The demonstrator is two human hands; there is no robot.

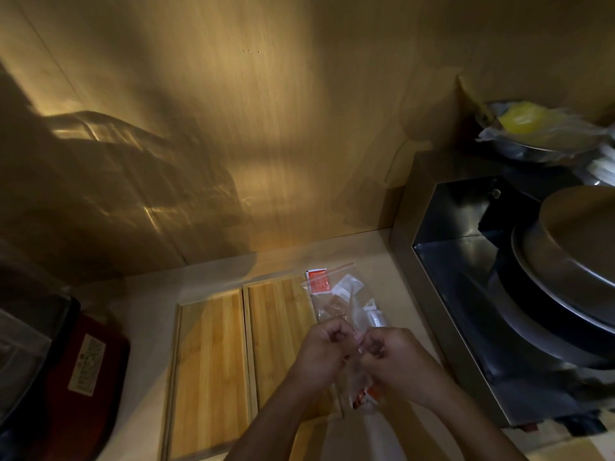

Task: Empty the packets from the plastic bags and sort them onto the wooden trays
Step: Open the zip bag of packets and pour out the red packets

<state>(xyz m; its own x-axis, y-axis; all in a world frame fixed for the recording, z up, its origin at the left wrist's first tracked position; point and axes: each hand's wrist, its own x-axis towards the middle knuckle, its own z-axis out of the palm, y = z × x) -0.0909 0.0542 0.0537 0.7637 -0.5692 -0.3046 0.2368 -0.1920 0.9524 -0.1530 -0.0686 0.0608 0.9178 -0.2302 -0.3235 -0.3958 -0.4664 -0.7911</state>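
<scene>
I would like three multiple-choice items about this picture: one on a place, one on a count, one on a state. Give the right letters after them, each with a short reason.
1. Where does the zip bag of packets lie?
A. right of the two trays
B. on the left tray
C. inside the metal bowl

2. How many wooden trays are on the counter?
A. one
B. two
C. four

3. What is on the trays now?
A. many packets
B. a red lid
C. nothing

Answers:
1 A, the bag rests on the counter beside the right tray.
2 B, the left tray and the right tray lie side by side.
3 C, both show bare wood; the left hand and right hand pinch another bag.
</scene>
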